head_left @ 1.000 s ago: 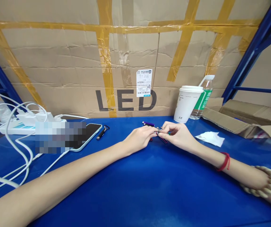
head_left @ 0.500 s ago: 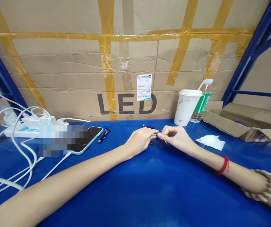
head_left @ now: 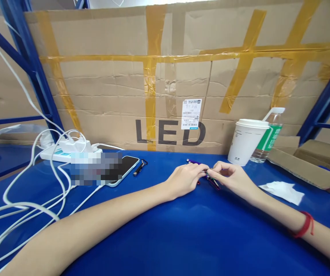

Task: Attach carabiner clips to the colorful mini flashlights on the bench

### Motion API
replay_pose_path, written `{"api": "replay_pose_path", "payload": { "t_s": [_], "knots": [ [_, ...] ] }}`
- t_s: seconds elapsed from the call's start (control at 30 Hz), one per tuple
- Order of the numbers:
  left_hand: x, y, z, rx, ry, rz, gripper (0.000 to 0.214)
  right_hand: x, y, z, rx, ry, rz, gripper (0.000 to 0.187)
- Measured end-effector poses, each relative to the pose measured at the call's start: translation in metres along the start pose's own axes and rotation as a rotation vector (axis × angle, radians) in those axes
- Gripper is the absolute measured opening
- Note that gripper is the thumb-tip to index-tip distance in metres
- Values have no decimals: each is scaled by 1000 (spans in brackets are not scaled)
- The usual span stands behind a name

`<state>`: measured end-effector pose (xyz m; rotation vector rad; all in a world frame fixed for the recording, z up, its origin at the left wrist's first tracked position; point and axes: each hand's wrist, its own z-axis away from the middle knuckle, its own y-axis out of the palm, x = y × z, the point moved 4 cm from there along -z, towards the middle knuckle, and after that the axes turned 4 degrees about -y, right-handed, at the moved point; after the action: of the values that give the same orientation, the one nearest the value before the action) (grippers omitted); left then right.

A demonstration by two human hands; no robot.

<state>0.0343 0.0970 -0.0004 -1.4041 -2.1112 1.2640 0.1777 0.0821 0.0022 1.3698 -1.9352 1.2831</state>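
My left hand (head_left: pixel 184 179) is closed, with thumb and fingers pinched together over the blue table (head_left: pixel 179 230). Behind its fingers shows a slim purple tube (head_left: pixel 193 161) with a silvery end, much like a small pen light; the rest of it is hidden. My right hand (head_left: pixel 234 178) pinches at the same spot, its fingertips nearly meeting the left ones. A thin dark reddish strip (head_left: pixel 213 183) shows just under the right fingertips. What exactly is between those fingertips is too small to tell. A bit of red lies beneath the left fingers.
Left are a black pen light with a strap (head_left: pixel 139 168), a phone (head_left: pixel 124 168), and a power strip (head_left: pixel 54 155) with tangled white cables. Right are a paper cup (head_left: pixel 247 142), a bottle (head_left: pixel 268 140), a crumpled tissue (head_left: pixel 282 191) and an open carton (head_left: pixel 300 165). A large cardboard box (head_left: pixel 110 103) stands behind.
The camera view has turned left, so everything sits farther right in the picture. Both hands stay pinched together at the same place, with little visible change in their grip.
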Motion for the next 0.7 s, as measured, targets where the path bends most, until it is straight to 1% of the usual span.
{"api": "replay_pose_path", "payload": {
  "t_s": [0.13,0.17,0.23,0.3,0.37,0.47,0.6,0.7],
  "knots": [
    [2,1,1,18,-41,-6,27,-1,-2,-1,-25,-71,100,40],
    [3,1,1,20,-57,-10,27,-1,-3,-2,-38,-83,133,38],
    [6,3,1,34,-87,-16,27,-2,-6,-2,-104,-98,171,36],
    [8,4,1,50,-120,-21,27,0,-6,-3,-115,-149,184,36],
    [9,4,2,76,-129,-14,26,4,-4,-3,-78,-182,168,33],
    [8,1,3,105,-107,-2,25,11,-3,-5,-37,-217,153,32],
    [6,-4,5,141,-96,32,23,21,-2,-10,-2,-302,210,28],
    [8,-6,7,169,-130,66,24,27,-1,-15,57,-342,261,30]
  ]
}}
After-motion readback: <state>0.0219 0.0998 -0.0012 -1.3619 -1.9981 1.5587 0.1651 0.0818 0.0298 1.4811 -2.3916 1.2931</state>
